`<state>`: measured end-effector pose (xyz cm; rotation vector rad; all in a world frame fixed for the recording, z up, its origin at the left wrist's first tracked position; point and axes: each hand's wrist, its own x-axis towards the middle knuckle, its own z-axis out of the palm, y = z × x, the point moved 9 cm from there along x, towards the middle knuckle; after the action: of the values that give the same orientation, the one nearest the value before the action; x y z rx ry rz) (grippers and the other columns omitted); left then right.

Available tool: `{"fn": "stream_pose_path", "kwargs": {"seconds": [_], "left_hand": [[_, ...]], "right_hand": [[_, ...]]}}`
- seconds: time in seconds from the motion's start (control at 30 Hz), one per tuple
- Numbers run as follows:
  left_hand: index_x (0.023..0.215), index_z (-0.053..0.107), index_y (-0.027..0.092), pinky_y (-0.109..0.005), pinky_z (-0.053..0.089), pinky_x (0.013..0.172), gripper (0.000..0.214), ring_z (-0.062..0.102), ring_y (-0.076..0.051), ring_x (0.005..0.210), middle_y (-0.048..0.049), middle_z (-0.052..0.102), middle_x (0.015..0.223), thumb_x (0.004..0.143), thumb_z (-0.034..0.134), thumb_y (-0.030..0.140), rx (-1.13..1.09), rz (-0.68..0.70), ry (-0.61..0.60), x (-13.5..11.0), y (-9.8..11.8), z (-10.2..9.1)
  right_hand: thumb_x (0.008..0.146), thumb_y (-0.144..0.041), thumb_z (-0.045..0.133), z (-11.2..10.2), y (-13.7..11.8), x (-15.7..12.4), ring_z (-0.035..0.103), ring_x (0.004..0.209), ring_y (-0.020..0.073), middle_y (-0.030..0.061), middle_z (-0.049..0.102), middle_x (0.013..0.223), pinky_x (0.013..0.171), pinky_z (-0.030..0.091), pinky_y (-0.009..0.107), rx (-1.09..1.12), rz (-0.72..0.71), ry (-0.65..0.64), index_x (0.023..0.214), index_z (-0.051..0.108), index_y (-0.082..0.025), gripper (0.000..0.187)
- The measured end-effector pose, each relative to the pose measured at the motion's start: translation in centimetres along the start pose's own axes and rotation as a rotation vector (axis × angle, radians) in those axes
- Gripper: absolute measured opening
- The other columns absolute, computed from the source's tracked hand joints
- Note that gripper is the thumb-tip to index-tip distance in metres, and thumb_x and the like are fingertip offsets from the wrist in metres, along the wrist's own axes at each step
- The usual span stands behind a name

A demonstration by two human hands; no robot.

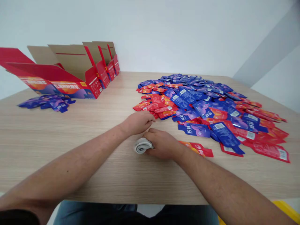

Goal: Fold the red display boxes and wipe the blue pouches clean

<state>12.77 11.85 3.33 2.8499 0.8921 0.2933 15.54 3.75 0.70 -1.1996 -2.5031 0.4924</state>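
Note:
My right hand point(162, 144) lies on a rolled grey cloth point(142, 145), its fingers curled over the roll's right side. Just above it, my left hand point(138, 122) rests on the wooden table point(70, 131) with its fingers closed, holding nothing and touching my right hand's knuckles or nearly so. A large heap of flat blue, purple and red sachets point(211, 109) spreads to the right, its nearest red ones just beyond my left fingertips. One red sachet point(199, 149) lies close to my right wrist.
Several open red cardboard display boxes point(70, 81) stand in a row at the back left, behind a small heap of purple sachets point(47, 102). A white wall rises behind the table. A yellow object point(286, 211) shows below the front right edge.

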Motion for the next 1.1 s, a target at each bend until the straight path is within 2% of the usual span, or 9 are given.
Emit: {"fn": "stream_pose_path", "kwargs": {"seconds": [0.13,0.23,0.37,0.47,0.57,0.7,0.8,0.97,1.1], "left_hand": [[0.115,0.073,0.025,-0.032,0.051,0.082,0.036,0.066,-0.022,0.101,-0.0083,0.072,0.110,0.095,0.044,0.027,0.196,0.045,-0.139,3.8,1.1,2.4],[0.112,0.075,0.024,-0.034,0.051,0.082,0.037,0.067,-0.024,0.101,-0.0098,0.072,0.108,0.095,0.042,0.028,0.282,0.048,-0.211,5.3,1.0,3.7],[0.107,0.074,0.018,-0.037,0.051,0.082,0.040,0.066,-0.027,0.103,-0.0139,0.070,0.105,0.096,0.038,0.031,0.330,-0.025,-0.131,5.9,0.8,3.2],[0.112,0.071,0.015,-0.038,0.051,0.080,0.042,0.065,-0.030,0.105,-0.0149,0.070,0.107,0.096,0.041,0.039,0.341,-0.088,-0.065,5.9,0.7,2.7],[0.115,0.069,0.015,-0.039,0.052,0.077,0.050,0.066,-0.032,0.103,-0.0162,0.070,0.111,0.093,0.044,0.052,0.314,-0.130,-0.072,6.4,0.8,3.1],[0.107,0.072,0.011,-0.043,0.053,0.076,0.062,0.067,-0.035,0.099,-0.0198,0.070,0.107,0.091,0.041,0.062,0.304,-0.156,-0.073,7.8,1.3,3.6],[0.105,0.073,0.008,-0.045,0.053,0.076,0.057,0.068,-0.037,0.097,-0.0218,0.071,0.103,0.095,0.039,0.052,0.344,-0.126,-0.017,8.8,1.9,3.4],[0.102,0.074,0.008,-0.042,0.052,0.076,0.038,0.070,-0.033,0.094,-0.0206,0.072,0.099,0.094,0.040,0.022,0.363,-0.053,-0.034,9.2,2.6,3.7],[0.102,0.074,0.009,-0.042,0.051,0.077,0.037,0.069,-0.032,0.097,-0.0192,0.072,0.102,0.093,0.039,0.019,0.379,-0.017,-0.018,7.8,2.8,2.8]], "right_hand": [[0.084,-0.034,0.070,-0.2,-0.4,0.0,0.062,0.091,0.0215,0.0051,0.065,0.098,0.076,0.046,0.031,-0.046,-0.013,-0.005,0.101,0.063,-0.019,0.023],[0.085,-0.036,0.069,-0.4,-0.5,0.0,0.062,0.087,0.0216,0.0050,0.064,0.099,0.072,0.047,0.031,-0.048,-0.010,-0.013,0.101,0.064,-0.020,0.023],[0.085,-0.037,0.068,-0.4,-0.6,0.0,0.063,0.086,0.0225,0.0051,0.064,0.099,0.071,0.048,0.032,-0.026,-0.029,-0.020,0.098,0.063,-0.021,0.022],[0.085,-0.036,0.068,-0.4,-0.6,0.1,0.063,0.088,0.0224,0.0060,0.065,0.102,0.072,0.049,0.031,0.003,-0.036,-0.018,0.100,0.063,-0.020,0.022],[0.085,-0.035,0.069,-0.3,-0.6,0.2,0.063,0.090,0.0220,0.0064,0.065,0.102,0.075,0.049,0.031,0.015,-0.043,-0.001,0.103,0.063,-0.019,0.025],[0.086,-0.038,0.067,-0.3,-0.6,0.2,0.063,0.086,0.0215,0.0056,0.064,0.099,0.071,0.048,0.031,-0.006,-0.043,0.003,0.102,0.062,-0.019,0.025],[0.086,-0.039,0.066,-0.4,-0.6,0.1,0.063,0.086,0.0213,0.0060,0.064,0.099,0.069,0.047,0.030,-0.025,-0.042,0.006,0.103,0.063,-0.020,0.026],[0.087,-0.039,0.067,-0.5,-0.5,0.0,0.063,0.088,0.0213,0.0061,0.064,0.101,0.072,0.047,0.030,-0.012,-0.040,0.010,0.104,0.063,-0.020,0.026],[0.086,-0.034,0.067,-0.6,-0.9,0.0,0.063,0.092,0.0216,0.0065,0.065,0.105,0.075,0.048,0.031,0.029,-0.085,0.007,0.103,0.063,-0.019,0.023]]}}
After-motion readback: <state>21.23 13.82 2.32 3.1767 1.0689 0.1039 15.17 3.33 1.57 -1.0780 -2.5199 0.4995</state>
